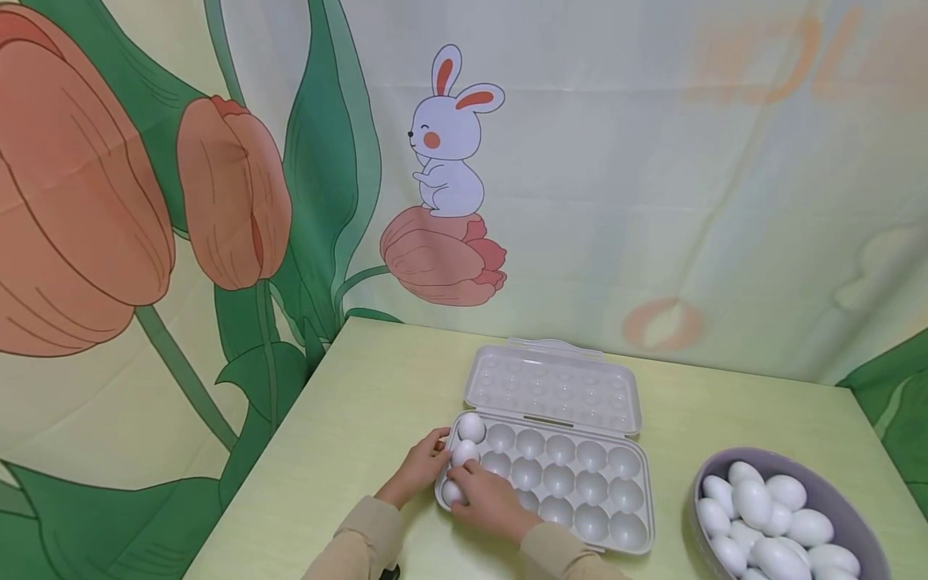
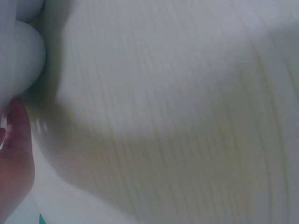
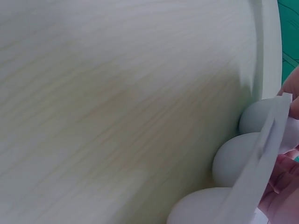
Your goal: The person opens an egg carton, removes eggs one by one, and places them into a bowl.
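A pale grey egg tray point(image 1: 557, 475) with rows of round cups lies on the table, its lid point(image 1: 553, 387) folded open behind it. White eggs sit in the leftmost column, one at the back point(image 1: 471, 427) and another egg point(image 1: 465, 453) in the middle cup. My left hand point(image 1: 424, 466) grips the tray's left rim, thumb and fingers on either side. My right hand point(image 1: 489, 499) reaches over the tray and pinches an egg point(image 1: 453, 492) at the front-left cup, partly hiding it. Both wrist views show the tray's rounded underside point(image 2: 29, 58).
A greyish-purple bowl point(image 1: 699, 491) heaped with white eggs point(image 1: 754, 503) stands right of the tray. The light wooden table point(image 1: 348, 403) reaches back to a hanging cloth point(image 1: 580, 201) printed with tulips and a rabbit.
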A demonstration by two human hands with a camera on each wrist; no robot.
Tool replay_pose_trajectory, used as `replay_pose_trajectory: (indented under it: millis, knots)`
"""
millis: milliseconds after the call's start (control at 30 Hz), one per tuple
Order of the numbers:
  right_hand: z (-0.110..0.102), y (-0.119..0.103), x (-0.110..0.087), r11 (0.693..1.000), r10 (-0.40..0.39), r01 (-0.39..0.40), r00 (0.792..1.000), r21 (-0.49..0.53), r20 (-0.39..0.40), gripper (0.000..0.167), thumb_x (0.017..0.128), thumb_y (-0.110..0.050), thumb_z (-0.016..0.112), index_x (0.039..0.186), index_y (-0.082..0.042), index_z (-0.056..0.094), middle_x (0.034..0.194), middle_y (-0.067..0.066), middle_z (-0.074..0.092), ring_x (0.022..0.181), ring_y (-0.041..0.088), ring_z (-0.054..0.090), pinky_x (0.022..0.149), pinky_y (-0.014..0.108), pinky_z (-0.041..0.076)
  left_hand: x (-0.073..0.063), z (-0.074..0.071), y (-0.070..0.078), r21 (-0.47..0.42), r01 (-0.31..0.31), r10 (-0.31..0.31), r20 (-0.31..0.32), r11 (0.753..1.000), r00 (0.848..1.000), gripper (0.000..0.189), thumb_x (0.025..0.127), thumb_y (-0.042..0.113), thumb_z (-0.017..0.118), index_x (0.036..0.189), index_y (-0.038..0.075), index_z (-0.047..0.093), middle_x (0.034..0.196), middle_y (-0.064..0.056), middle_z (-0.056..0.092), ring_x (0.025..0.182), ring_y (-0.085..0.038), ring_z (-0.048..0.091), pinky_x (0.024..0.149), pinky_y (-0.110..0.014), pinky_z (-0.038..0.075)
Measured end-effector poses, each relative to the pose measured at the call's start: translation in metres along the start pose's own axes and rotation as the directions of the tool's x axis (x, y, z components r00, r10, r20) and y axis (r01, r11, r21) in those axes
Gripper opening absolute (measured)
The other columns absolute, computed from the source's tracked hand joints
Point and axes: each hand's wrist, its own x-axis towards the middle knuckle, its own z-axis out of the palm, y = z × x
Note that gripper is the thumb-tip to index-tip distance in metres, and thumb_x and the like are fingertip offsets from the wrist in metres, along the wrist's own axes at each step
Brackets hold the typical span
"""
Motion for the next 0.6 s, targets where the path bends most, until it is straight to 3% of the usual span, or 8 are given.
replay_pose_trajectory:
  millis: [400,600]
  knots:
    - [0.0047,0.0037,-0.0034,0.998,-0.057,0.055,0.993,-0.023,-0.102,0.033,0.074,-0.026,0.057,0.105,-0.015,0.055,0.091,-0.001,0.056,0.067,0.01,0.053,0.052,0.021,0.041,0.0012,0.0004,-0.0012,0.002,0.006,-0.006,0.002,1.0,1.0,0.037,0.087,0.007,0.047,0.124,0.001,0.044,0.093,-0.013,0.055,0.086,-0.022,0.055,0.072,-0.033,0.046]
    - [0.003,0.003,-0.0026,0.999,-0.038,0.04,0.997,0.023,-0.074,0.033,0.075,-0.026,0.056,0.107,-0.016,0.057,0.091,-0.001,0.055,0.067,0.01,0.051,0.055,0.022,0.042,0.001,-0.0002,-0.0014,-0.006,0.018,-0.018,0.008,1.0,1.0,0.037,0.088,0.008,0.046,0.124,0.002,0.044,0.094,-0.012,0.055,0.088,-0.022,0.055,0.073,-0.034,0.046]
